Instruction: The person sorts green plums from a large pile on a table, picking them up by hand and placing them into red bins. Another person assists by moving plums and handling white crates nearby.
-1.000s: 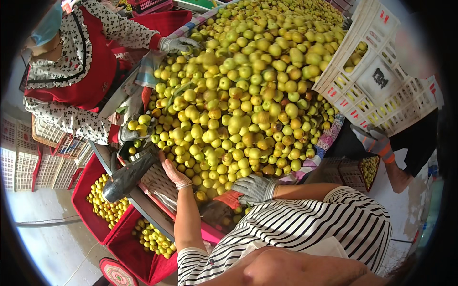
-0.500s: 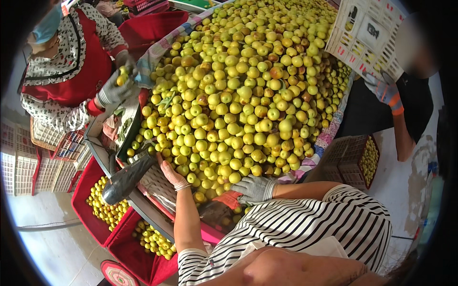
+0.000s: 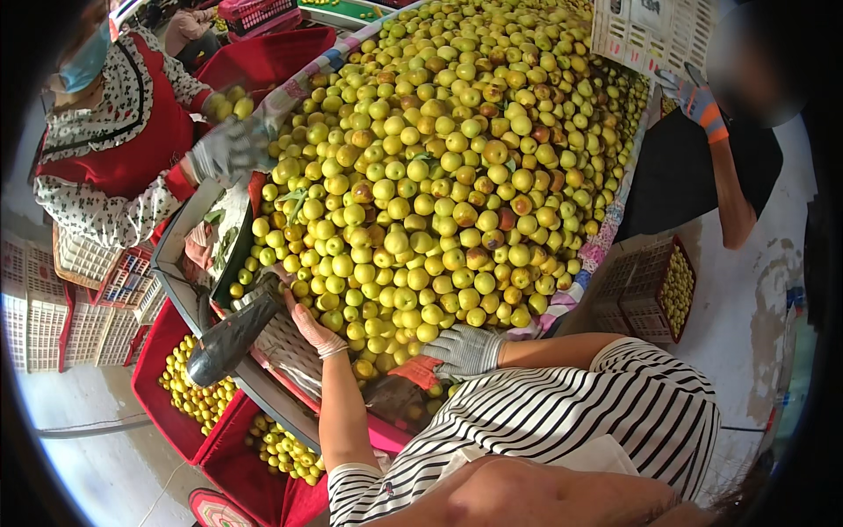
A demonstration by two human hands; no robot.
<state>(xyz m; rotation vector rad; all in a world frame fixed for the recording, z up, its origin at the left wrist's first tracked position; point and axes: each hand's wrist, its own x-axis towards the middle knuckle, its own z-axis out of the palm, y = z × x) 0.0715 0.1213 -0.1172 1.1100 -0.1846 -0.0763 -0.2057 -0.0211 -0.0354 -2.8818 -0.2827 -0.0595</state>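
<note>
A large heap of small round yellow-green fruit (image 3: 421, 193), some with brown patches, fills the cloth-edged bin in front of me. They look like jujubes. My left hand (image 3: 313, 331), in a thin pale covering with a cuff at the wrist, rests at the heap's near left edge, fingers stretched and holding nothing. Close beside its fingertips lies a dark rounded object (image 3: 230, 341) on the grey frame. My right hand (image 3: 464, 350), in a grey knitted glove, lies flat with fingers spread against the near edge of the heap. An orange-red patch (image 3: 416, 371) of material shows beside it.
At left, a co-worker's gloved hand (image 3: 230, 151) is blurred by motion near the heap. Another person's gloved hand (image 3: 698, 104) holds a white crate (image 3: 654, 35) at far right. Red-lined containers (image 3: 162, 400) with fruit stand below left. A filled crate (image 3: 639, 290) stands right.
The white crate has moved up and become more level. The left co-worker's near hand has moved toward the heap, while the other holds fruit. My hands have hardly moved.
</note>
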